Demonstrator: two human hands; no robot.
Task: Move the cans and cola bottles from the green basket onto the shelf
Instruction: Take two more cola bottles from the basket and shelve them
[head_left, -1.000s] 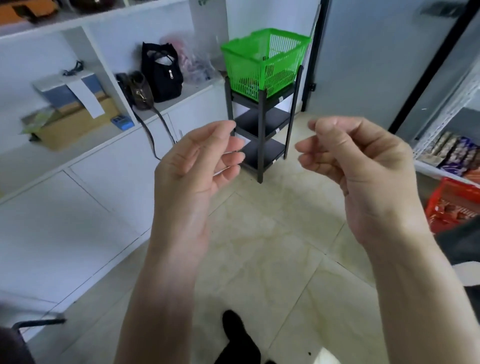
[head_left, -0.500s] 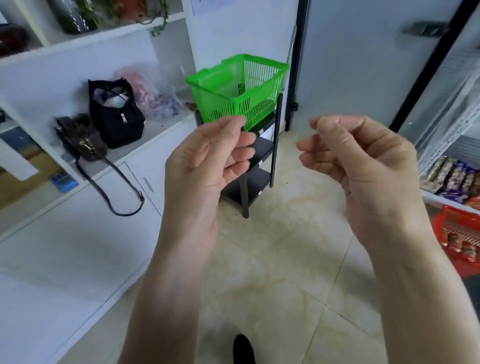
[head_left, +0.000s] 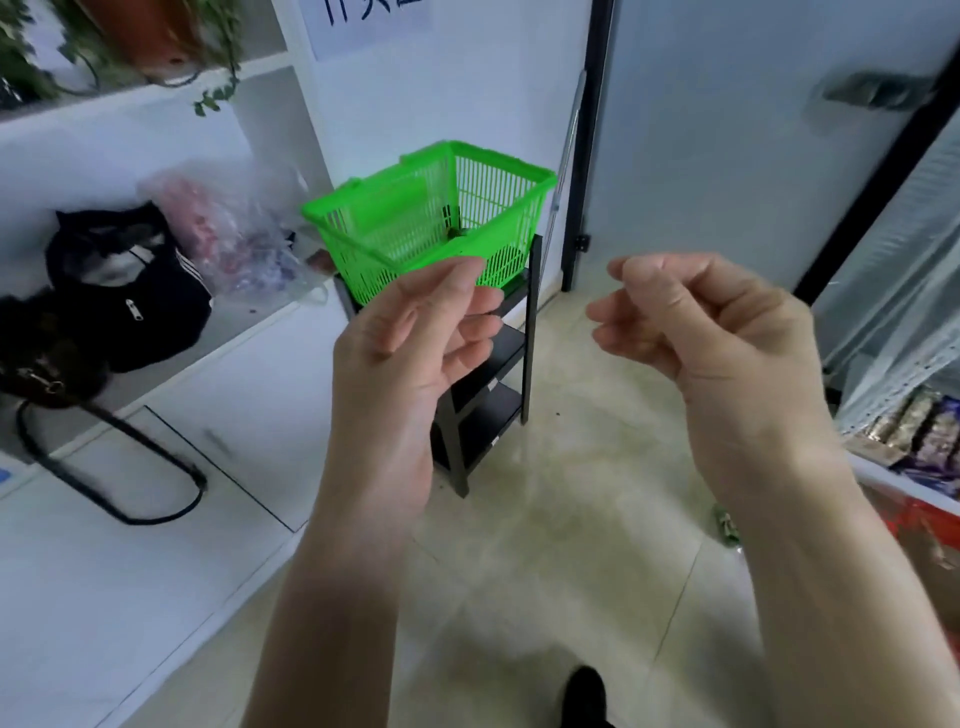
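While both hands are raised in front of the camera, neither holds anything. Left hand (head_left: 410, 343): fingers loosely curled, thumb up, overlapping the near rim of the green basket (head_left: 415, 223) in the view; contact cannot be confirmed. Right hand (head_left: 706, 322): fingers curled inward round nothing. The green basket sits on the top tier of a black rack (head_left: 488, 395) standing on the tiled floor (head_left: 571, 545). Cans or bottles inside it cannot be made out. A white sign (head_left: 363, 21) above carries blue writing, cropped and unreadable. A black bag (head_left: 130, 296) rests on the white desk (head_left: 249, 332) at left. Packaged goods (head_left: 919, 441) at right have illegible labels.
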